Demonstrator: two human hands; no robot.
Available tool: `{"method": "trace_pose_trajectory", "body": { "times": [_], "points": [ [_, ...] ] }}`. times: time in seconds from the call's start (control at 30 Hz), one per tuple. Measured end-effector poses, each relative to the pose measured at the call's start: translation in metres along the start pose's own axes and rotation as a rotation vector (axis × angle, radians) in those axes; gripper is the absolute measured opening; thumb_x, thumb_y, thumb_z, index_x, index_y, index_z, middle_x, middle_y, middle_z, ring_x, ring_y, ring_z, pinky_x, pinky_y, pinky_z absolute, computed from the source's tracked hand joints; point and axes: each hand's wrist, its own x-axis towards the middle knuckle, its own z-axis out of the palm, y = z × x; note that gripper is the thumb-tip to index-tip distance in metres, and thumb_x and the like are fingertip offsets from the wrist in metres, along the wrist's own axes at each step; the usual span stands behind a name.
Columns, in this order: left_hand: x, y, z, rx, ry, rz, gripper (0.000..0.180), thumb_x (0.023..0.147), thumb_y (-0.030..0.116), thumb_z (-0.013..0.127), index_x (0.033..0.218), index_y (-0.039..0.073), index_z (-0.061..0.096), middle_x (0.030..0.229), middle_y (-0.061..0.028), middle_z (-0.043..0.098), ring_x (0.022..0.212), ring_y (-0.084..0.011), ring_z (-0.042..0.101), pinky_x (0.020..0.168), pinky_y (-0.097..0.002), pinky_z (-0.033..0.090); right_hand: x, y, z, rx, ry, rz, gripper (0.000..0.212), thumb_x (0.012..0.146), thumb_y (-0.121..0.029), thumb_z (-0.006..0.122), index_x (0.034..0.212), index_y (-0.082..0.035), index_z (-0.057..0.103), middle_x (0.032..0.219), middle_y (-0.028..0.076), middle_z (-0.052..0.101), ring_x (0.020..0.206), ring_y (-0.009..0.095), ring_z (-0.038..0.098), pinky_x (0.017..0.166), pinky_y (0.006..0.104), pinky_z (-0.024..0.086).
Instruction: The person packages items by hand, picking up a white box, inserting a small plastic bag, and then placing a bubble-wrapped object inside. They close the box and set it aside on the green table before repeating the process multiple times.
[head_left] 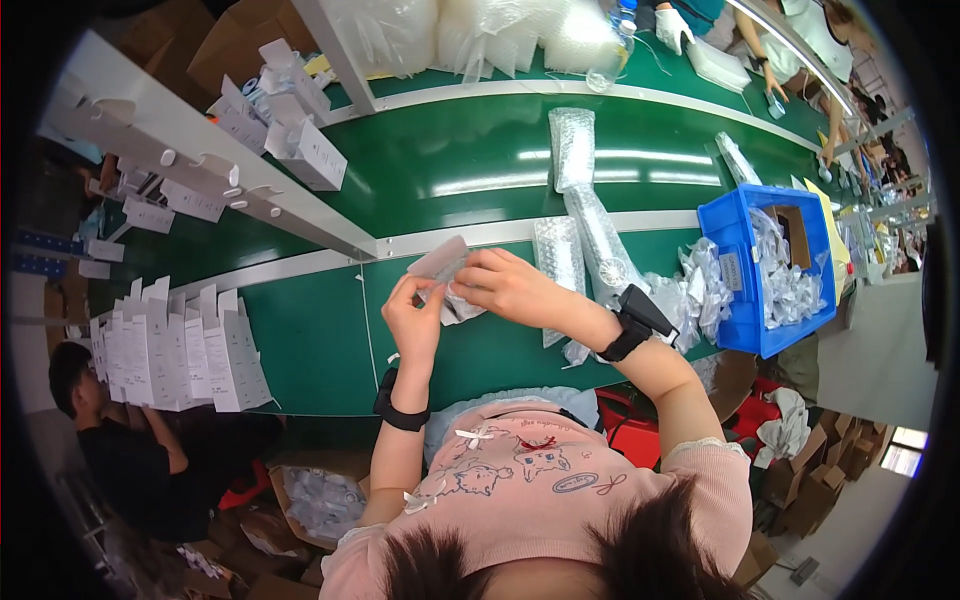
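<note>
The grip of the left hand (412,318) and that of the right hand (515,290) both pinch a pale card (438,259) mid-frame, over a green desk (310,335) bearing bubble wrap (572,150) at upper centre, white boxes (190,350) at left and a blue bin (745,328) at right.

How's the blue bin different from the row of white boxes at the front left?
The bin is blue; the boxes are white. There's one bin, but many boxes. The boxes have flaps sticking up; the bin has none. Both are on the green table.
</note>
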Motion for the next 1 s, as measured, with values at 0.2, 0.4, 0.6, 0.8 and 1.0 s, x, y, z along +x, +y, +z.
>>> {"method": "trace_pose_trajectory", "body": {
  "times": [0.2, 0.4, 0.6, 0.8, 1.0],
  "points": [
    [0.001, -0.008, 0.000, -0.010, -0.008, 0.062, 0.014, 0.064, -0.001, 0.066, 0.073, -0.003, 0.056, 0.072, -0.0057, 0.056, 0.059, -0.0104, 0.048, 0.050, -0.0217, 0.036, 0.007, -0.007, 0.007, 0.108, 0.013, 0.155, 0.025, 0.065, -0.007, 0.061, 0.090, -0.005, 0.058, 0.090, 0.006, 0.055, 0.081, 0.022, 0.051, 0.078, 0.0373, 0.039],
    [0.001, -0.017, -0.015, -0.060, 0.001, 0.133, 0.016, 0.066, 0.001, 0.067, 0.079, -0.001, 0.057, 0.082, -0.0062, 0.058, 0.071, -0.0110, 0.054, 0.058, -0.0227, 0.042, -0.004, 0.006, 0.011, -0.068, -0.212, -0.153, 0.024, 0.066, -0.015, 0.064, 0.088, -0.007, 0.060, 0.095, 0.008, 0.056, 0.097, 0.025, 0.048, 0.085, 0.0404, 0.038],
    [0.041, -0.063, -0.144, 0.744, 0.290, 0.346, 0.044, 0.071, 0.031, 0.066, 0.103, 0.002, 0.054, 0.114, -0.0167, 0.049, 0.113, -0.0343, 0.039, 0.096, -0.0435, 0.030, -0.017, 0.015, -0.008, 0.170, 0.064, 0.191, 0.069, 0.060, -0.028, 0.074, 0.119, -0.007, 0.045, 0.122, 0.013, 0.045, 0.114, 0.031, 0.041, 0.097, 0.0408, 0.031],
    [0.049, -0.174, -0.321, 1.607, 0.155, -0.270, 0.096, 0.065, 0.022, 0.072, 0.139, 0.020, 0.010, 0.142, -0.0144, 0.017, 0.129, -0.0368, 0.018, 0.092, -0.0667, 0.019, -0.038, 0.025, 0.055, 0.501, -0.020, 0.587, 0.096, 0.056, -0.024, 0.079, 0.133, -0.006, 0.026, 0.131, 0.016, 0.035, 0.121, 0.030, 0.035, 0.100, 0.0375, 0.028],
    [-0.006, -0.124, -0.249, 1.195, 0.195, -0.387, 0.091, 0.069, 0.002, 0.064, 0.139, 0.016, 0.008, 0.141, -0.0155, 0.018, 0.126, -0.0364, 0.024, 0.093, -0.0622, 0.026, -0.020, 0.086, 0.037, 0.734, 0.157, 0.875, 0.090, 0.058, -0.011, 0.076, 0.132, -0.003, 0.025, 0.125, 0.012, 0.044, 0.116, 0.023, 0.041, 0.097, 0.0332, 0.034]
  ]
}}
